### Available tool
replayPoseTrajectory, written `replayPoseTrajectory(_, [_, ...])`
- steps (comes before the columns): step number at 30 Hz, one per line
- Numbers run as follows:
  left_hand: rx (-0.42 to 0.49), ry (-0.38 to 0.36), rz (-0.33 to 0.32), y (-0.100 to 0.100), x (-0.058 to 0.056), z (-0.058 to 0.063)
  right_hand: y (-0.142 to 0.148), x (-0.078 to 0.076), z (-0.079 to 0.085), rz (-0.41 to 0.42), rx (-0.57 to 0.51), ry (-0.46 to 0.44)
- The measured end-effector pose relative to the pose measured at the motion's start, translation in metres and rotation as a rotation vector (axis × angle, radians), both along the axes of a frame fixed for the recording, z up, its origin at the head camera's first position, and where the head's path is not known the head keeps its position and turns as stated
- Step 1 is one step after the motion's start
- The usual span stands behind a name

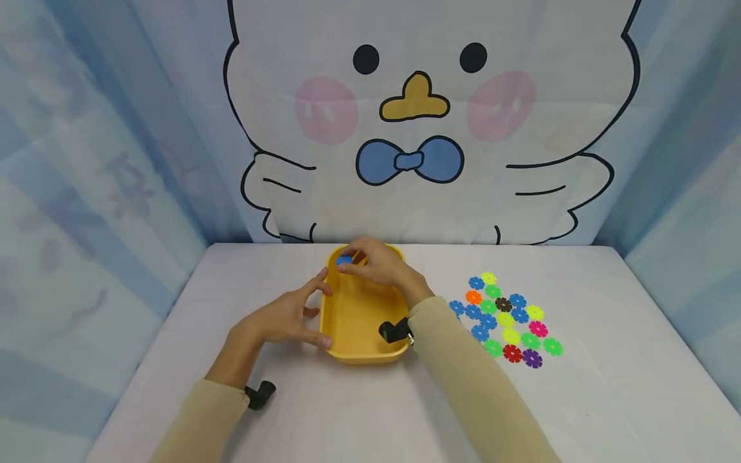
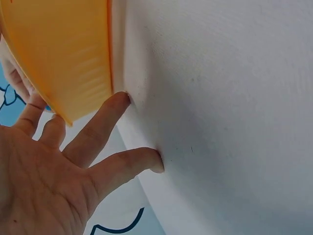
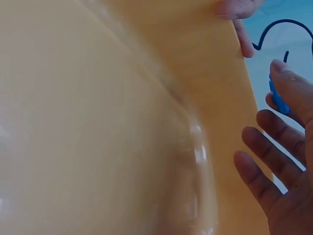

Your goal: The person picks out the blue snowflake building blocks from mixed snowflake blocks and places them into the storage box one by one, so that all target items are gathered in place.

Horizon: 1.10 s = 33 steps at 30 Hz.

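A yellow tray (image 1: 359, 325) with raised sides stands near the table's back edge. Over its far left corner, my right hand (image 1: 377, 262) pinches a blue plastic disc (image 1: 344, 260) between thumb and index finger. The right wrist view shows the disc (image 3: 278, 98) edge-on, the other fingers loosely bent over the tray wall. My left hand (image 1: 283, 315) is at the tray's left side, fingers spread, fingertips at its rim and wall. In the left wrist view, two fingers of the left hand (image 2: 63, 166) reach down to the white tabletop.
To the right of the tray lies a loose spread of notched plastic discs (image 1: 503, 318) in blue, green, yellow, red and other colours. A white cloth covers the table (image 1: 613, 399). Behind it hangs a curtain (image 1: 556, 212) with a cartoon print.
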<state>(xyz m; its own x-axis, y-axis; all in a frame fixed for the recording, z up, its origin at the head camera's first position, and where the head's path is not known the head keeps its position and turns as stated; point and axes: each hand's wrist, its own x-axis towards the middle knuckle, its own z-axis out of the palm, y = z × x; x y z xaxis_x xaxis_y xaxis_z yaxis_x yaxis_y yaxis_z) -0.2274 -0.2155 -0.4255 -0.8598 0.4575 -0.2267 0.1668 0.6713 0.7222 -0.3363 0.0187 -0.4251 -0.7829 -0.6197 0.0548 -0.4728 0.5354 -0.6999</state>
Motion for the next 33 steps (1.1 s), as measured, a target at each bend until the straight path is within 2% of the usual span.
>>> replayPoseTrajectory(3, [-0.011, 0.009, -0.001, 0.002, 0.000, -0.001, 0.001, 0.000, -0.005, -0.007, 0.004, -0.022])
replayPoseTrajectory(9, [0.009, 0.028, -0.026, 0.004, -0.003, -0.004, 0.010, -0.001, -0.010, -0.074, -0.011, -0.042])
replayPoseTrajectory(16, [-0.011, 0.012, 0.001, 0.001, 0.000, -0.005, 0.003, -0.005, -0.014, -0.019, 0.071, -0.047])
replayPoseTrajectory(33, [0.016, 0.009, -0.001, -0.001, -0.001, -0.004, -0.007, -0.011, -0.020, -0.033, 0.196, -0.069])
